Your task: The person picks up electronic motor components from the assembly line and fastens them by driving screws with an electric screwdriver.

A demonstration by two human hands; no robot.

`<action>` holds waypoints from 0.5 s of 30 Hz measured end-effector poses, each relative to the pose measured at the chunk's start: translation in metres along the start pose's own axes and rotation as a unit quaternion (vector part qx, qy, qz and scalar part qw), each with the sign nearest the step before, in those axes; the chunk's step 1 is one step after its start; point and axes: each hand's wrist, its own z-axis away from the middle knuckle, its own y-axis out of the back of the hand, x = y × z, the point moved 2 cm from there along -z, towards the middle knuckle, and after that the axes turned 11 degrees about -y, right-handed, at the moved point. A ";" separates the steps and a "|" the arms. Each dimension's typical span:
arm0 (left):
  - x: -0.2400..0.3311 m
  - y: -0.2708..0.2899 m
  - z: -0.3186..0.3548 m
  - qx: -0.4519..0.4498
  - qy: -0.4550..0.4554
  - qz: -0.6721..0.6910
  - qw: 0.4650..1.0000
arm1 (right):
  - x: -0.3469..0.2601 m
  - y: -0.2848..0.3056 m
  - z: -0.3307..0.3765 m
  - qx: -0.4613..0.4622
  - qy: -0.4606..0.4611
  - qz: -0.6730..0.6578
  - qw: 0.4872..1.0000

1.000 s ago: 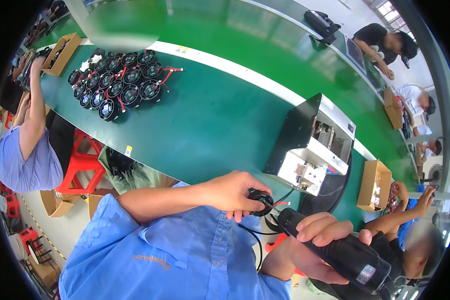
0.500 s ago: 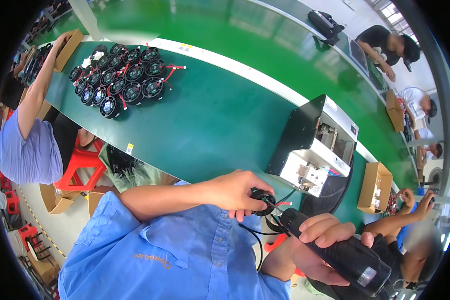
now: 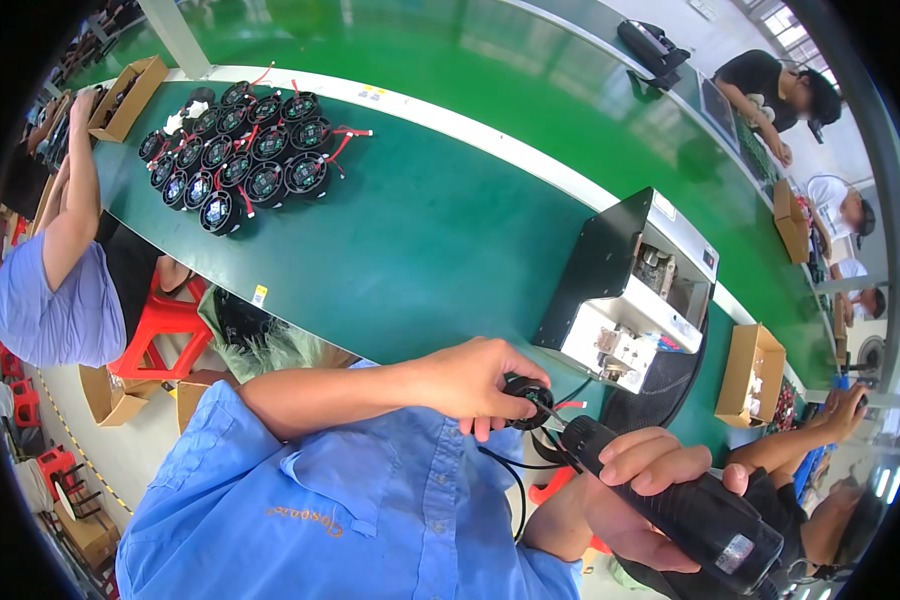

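Orange lettering (image 3: 305,519) crosses a blue shirt (image 3: 380,545) at bottom center; a pale label (image 3: 736,552) sits on a black power tool (image 3: 675,505), lower right, and a yellow-and-white sticker (image 3: 260,296) marks a green table (image 3: 410,240) at left, both seemingly too small to read.

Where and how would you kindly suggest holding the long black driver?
I'd grip the thick middle of the black driver, from the wearer's side with fingers curled around, as the right hand does: its body is long and rounded, and its narrower nose points at the round part in the left hand, so that end is probably best left free.
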 end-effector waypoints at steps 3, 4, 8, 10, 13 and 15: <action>0.001 0.000 0.000 0.000 0.000 0.001 1.000 | 0.000 0.000 -0.001 -0.004 -0.004 0.002 1.000; 0.000 0.001 -0.001 -0.001 0.000 0.002 1.000 | 0.001 0.000 -0.002 -0.004 -0.006 0.002 1.000; 0.000 0.000 -0.001 -0.004 0.000 0.003 1.000 | 0.002 0.000 -0.002 -0.011 -0.003 -0.003 1.000; -0.001 -0.001 -0.001 -0.002 -0.002 0.012 1.000 | 0.003 0.000 -0.001 -0.017 -0.001 -0.006 1.000; -0.005 -0.004 -0.001 -0.004 -0.004 0.044 0.999 | 0.004 0.002 -0.001 -0.031 -0.004 -0.010 0.999; -0.007 -0.004 -0.003 -0.009 -0.005 0.067 0.998 | 0.005 0.001 -0.002 -0.040 -0.009 -0.011 0.999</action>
